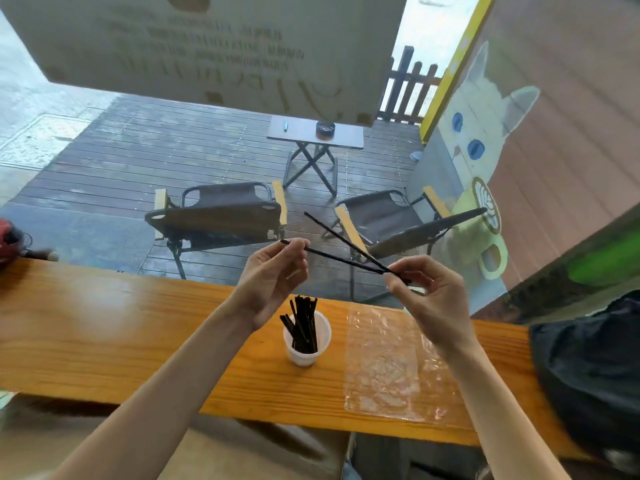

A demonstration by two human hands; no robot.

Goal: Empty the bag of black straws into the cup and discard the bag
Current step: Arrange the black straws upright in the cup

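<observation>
- Pinching two straws [346, 251] at their crossing, your right hand [427, 296] has fingertips pressed together; your left hand [273, 275] pinches the far end of one.
- Both straws lie roughly level above the counter [104, 323], long axes running left-right.
- Below your left hand, the cup [306, 337] holds the rest upright; tip straws down.
- Flat and apparently empty, the bag [388, 362] lies beside the cup, nearest your right hand.

two loose straws [341, 259], one cup [307, 341], one bag [394, 365], two chairs [221, 216], one folding table [315, 135].
</observation>
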